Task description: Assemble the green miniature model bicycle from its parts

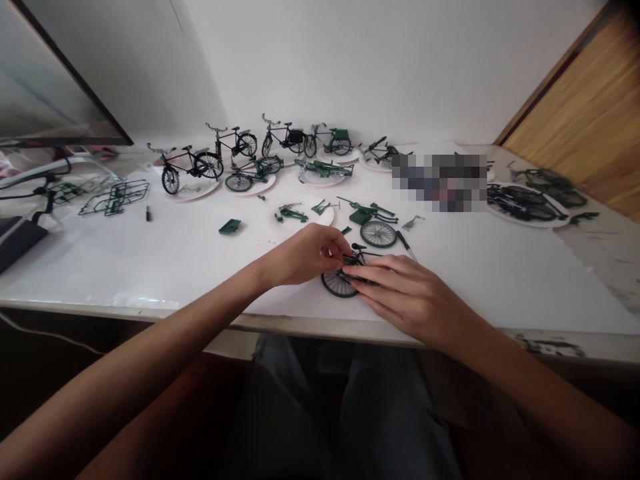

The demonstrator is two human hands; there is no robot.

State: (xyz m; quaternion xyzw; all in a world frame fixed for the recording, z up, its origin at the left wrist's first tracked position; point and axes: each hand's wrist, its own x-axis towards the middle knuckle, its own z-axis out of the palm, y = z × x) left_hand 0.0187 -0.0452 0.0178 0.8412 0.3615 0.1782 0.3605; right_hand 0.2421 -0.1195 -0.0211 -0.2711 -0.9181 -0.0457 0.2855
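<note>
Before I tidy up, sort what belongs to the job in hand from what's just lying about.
Job in hand:
- bike, under left hand and right hand
- likely wheel and black-handled tool, close by

Apparently just lying about:
- screen
- standing black bikes

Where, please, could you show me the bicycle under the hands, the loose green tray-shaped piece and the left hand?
Bicycle [339,285]: head view, on its spoked wheel.
Green tray-shaped piece [230,227]: head view, on its middle.
Left hand [311,255]: head view, on the back of the hand.
</note>
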